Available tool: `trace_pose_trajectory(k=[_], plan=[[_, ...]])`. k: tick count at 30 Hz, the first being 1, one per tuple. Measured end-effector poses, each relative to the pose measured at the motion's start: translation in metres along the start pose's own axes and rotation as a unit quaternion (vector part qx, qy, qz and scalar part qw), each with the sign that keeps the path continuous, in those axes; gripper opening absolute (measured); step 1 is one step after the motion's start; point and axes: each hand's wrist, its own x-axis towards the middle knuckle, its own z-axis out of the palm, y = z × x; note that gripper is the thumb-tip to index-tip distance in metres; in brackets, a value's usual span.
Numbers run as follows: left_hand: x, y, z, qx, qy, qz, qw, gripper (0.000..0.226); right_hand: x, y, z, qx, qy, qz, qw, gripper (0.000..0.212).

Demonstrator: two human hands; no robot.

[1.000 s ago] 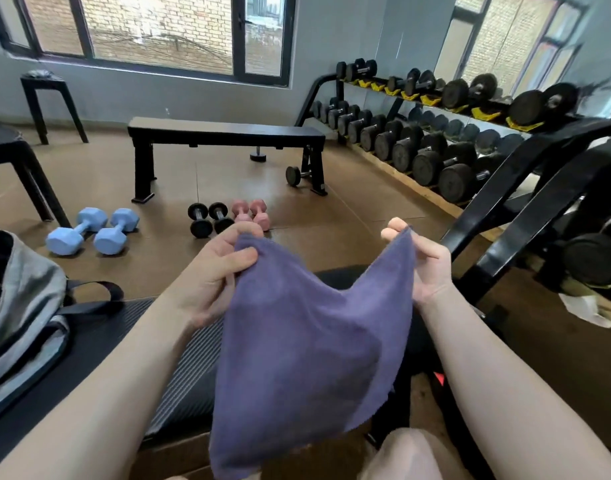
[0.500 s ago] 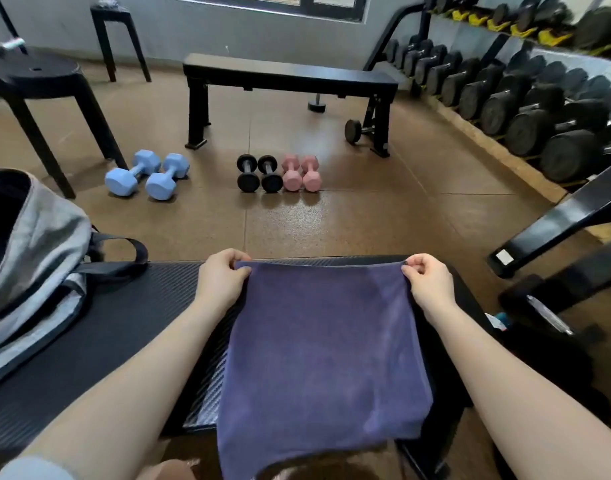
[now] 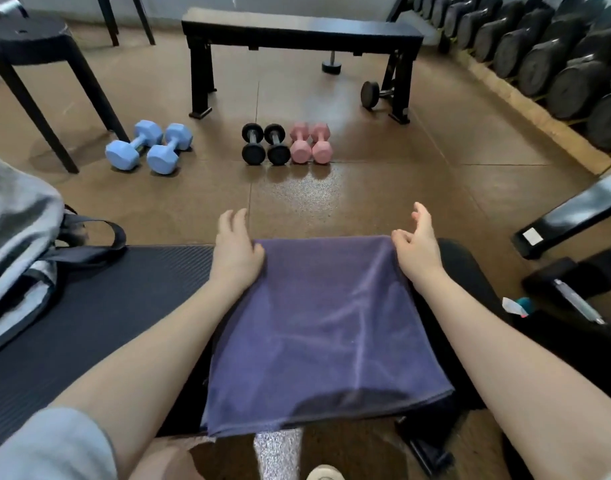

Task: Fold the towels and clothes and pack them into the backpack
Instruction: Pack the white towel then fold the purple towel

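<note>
Both forearms are bare below a short light grey-blue sleeve [image 3: 60, 441] on the left arm, and a white shoe [image 3: 325, 473] toe shows at the bottom edge

— What's sitting on the floor [image 3: 383, 188] over there?
— Two blue dumbbells [image 3: 148, 147], two black dumbbells [image 3: 265, 143] and two pink dumbbells [image 3: 310, 143] are lying before a black flat bench [image 3: 297, 29].
— And right?
— Big dumbbells are resting on the rack [image 3: 553, 60]; a stool [image 3: 30, 32] is standing left.

Soft daylight, glare on floor [image 3: 297, 192], wide-angle edge warp, slight blur.
</note>
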Motion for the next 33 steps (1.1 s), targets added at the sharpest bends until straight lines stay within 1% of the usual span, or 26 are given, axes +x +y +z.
trace_pose_trajectory(k=[1, 3, 4, 5, 8, 10, 13, 15, 18, 20, 21, 22, 23, 24, 25, 26, 27, 29, 30, 31, 33], plan=[[-0.013, 0.001, 0.005, 0.037, -0.008, 0.043, 0.998, 0.055, -0.014, 0.003, -0.005, -0.019, 0.003, -0.015, 1.000, 0.052], [-0.041, -0.001, 0.013, 0.084, -0.012, 0.145, 0.986, 0.044, -0.040, 0.012, -0.017, -0.095, 0.004, -0.031, 0.995, 0.031], [-0.056, -0.003, 0.017, 0.096, -0.015, 0.185, 0.978, 0.044, -0.054, 0.017, -0.024, -0.131, -0.009, -0.025, 0.991, 0.020], [-0.071, -0.006, 0.021, 0.103, -0.030, 0.212, 0.971, 0.048, -0.068, 0.022, -0.030, -0.158, -0.029, -0.018, 0.987, 0.013], [-0.110, -0.015, 0.026, 0.154, -0.074, 0.255, 0.952, 0.057, -0.106, 0.032, -0.047, -0.198, -0.058, 0.005, 0.979, 0.007], [-0.122, -0.018, 0.023, 0.182, -0.101, 0.246, 0.947, 0.068, -0.119, 0.035, -0.049, -0.219, -0.066, 0.027, 0.973, 0.008], [-0.134, -0.020, 0.012, 0.220, -0.137, 0.228, 0.939, 0.102, -0.135, 0.033, -0.048, -0.280, -0.071, 0.064, 0.955, 0.020], [-0.141, -0.024, 0.006, 0.249, -0.157, 0.223, 0.930, 0.120, -0.142, 0.035, -0.049, -0.284, -0.066, 0.078, 0.953, 0.016], [-0.144, -0.025, 0.000, 0.266, -0.168, 0.227, 0.922, 0.125, -0.148, 0.037, -0.053, -0.294, -0.051, 0.101, 0.949, 0.011], [-0.146, -0.025, -0.002, 0.254, -0.172, 0.222, 0.926, 0.118, -0.155, 0.033, -0.056, -0.309, -0.039, 0.122, 0.943, 0.015], [-0.147, -0.025, -0.002, 0.248, -0.170, 0.220, 0.928, 0.110, -0.160, 0.033, -0.056, -0.320, -0.021, 0.115, 0.940, 0.020], [-0.147, -0.025, -0.003, 0.238, -0.163, 0.227, 0.930, 0.102, -0.165, 0.032, -0.056, -0.333, 0.005, 0.078, 0.940, 0.022], [-0.147, -0.026, -0.006, 0.222, -0.152, 0.244, 0.932, 0.096, -0.169, 0.031, -0.055, -0.340, 0.027, 0.003, 0.940, 0.019], [-0.149, -0.027, -0.009, 0.201, -0.140, 0.275, 0.930, 0.088, -0.174, 0.030, -0.053, -0.335, 0.031, -0.096, 0.937, 0.013], [-0.150, -0.030, -0.010, 0.188, -0.129, 0.315, 0.921, 0.076, -0.178, 0.031, -0.050, -0.327, 0.009, -0.194, 0.925, 0.009], [-0.152, -0.036, -0.011, 0.182, -0.116, 0.355, 0.909, 0.063, -0.182, 0.033, -0.046, -0.324, -0.034, -0.267, 0.907, 0.012], [-0.154, -0.041, -0.013, 0.177, -0.113, 0.387, 0.898, 0.054, -0.185, 0.035, -0.042, -0.322, -0.088, -0.305, 0.892, 0.019], [-0.160, -0.051, -0.017, 0.180, -0.134, 0.412, 0.883, 0.053, -0.189, 0.039, -0.033, -0.333, -0.182, -0.300, 0.875, 0.037], [-0.162, -0.056, -0.018, 0.182, -0.141, 0.416, 0.880, 0.055, -0.190, 0.042, -0.030, -0.345, -0.201, -0.289, 0.870, 0.045], [-0.163, -0.059, -0.018, 0.177, -0.141, 0.421, 0.879, 0.054, -0.189, 0.045, -0.028, -0.358, -0.202, -0.285, 0.866, 0.049], [-0.162, -0.062, -0.020, 0.155, -0.145, 0.418, 0.884, 0.047, -0.186, 0.051, -0.031, -0.374, -0.179, -0.297, 0.860, 0.047]])
